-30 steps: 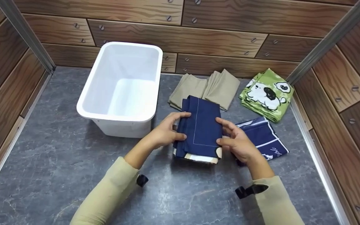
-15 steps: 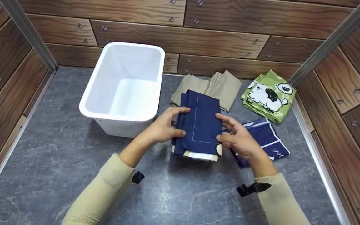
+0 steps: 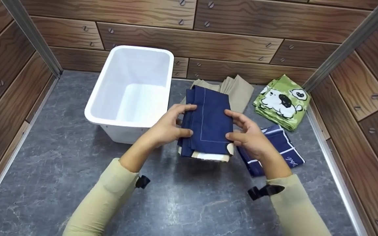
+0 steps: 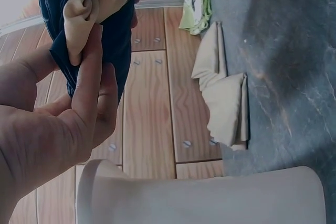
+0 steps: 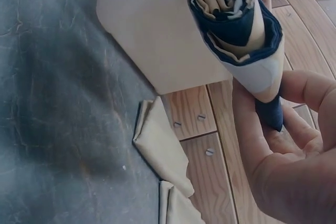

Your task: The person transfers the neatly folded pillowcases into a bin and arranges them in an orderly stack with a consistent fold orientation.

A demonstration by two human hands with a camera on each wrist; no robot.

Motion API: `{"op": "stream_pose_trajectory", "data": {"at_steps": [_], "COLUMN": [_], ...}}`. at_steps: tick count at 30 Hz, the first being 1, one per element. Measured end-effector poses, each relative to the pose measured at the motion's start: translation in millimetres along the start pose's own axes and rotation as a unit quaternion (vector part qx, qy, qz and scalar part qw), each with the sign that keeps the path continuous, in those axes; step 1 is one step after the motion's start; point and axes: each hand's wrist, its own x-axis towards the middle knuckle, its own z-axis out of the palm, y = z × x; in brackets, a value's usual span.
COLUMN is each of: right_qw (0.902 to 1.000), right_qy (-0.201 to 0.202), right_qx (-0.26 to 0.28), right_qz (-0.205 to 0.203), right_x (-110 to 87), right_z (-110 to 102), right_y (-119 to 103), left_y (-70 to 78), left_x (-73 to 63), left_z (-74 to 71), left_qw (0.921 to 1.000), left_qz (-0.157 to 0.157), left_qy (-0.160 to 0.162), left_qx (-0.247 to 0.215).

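A folded navy cloth (image 3: 210,118) with a pale stitched line is held off the grey surface between both hands. The left hand (image 3: 169,127) grips its left edge, thumb and forefinger on top. On the opposite edge, the right hand (image 3: 249,137) grips it the same way. Beige and white patterned layers show at its near end, and in the right wrist view the cloth (image 5: 236,35) has rolled, stacked layers. Behind it lie two folded beige cloths (image 3: 240,93), partly hidden by it. A folded navy cloth with white lines (image 3: 277,144) lies under the right forearm.
A white plastic tub (image 3: 133,127) stands left of the hands, with its bare bottom visible. At the back right lies a folded green cloth (image 3: 281,101) printed with a white dog. Wood-patterned walls (image 3: 228,39) enclose the grey surface (image 3: 61,154) on three sides.
Both hands have moved the navy cloth a little away from the body and slightly left, so it now covers more of the beige cloths. More of the white-lined navy cloth shows.
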Motion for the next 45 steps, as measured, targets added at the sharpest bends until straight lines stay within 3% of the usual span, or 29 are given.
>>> {"op": "stream_pose_trajectory", "data": {"at_steps": [8,18,28,36,45], "right_qw": [0.9965,0.9910,0.9770,0.9638,0.9632], "right_qy": [0.022,0.029,0.035,0.049,0.039], "right_qx": [-0.076,-0.113,-0.186,-0.239,-0.236], "right_qz": [-0.025,-0.065,-0.099,-0.108,-0.123], "right_x": [4.7,13.2,22.5,32.1,42.7], "right_z": [7.0,21.7,40.4,53.2,66.9], "right_y": [-7.1,-18.4,-38.0,-50.1,-60.4], "left_y": [6.5,16.1,26.8,34.4,39.1], "left_x": [2.0,-1.9,-2.0,-5.2,-11.4], "left_z": [-3.9,-11.2,-26.0,-41.7,-62.0], "left_qw": [0.9999,0.9991,0.9959,0.9926,0.9929], "left_qz": [-0.007,-0.020,0.014,0.015,0.016], "left_qy": [0.006,0.018,0.035,0.044,0.053], "left_qx": [0.014,-0.031,0.082,0.112,0.105]}}
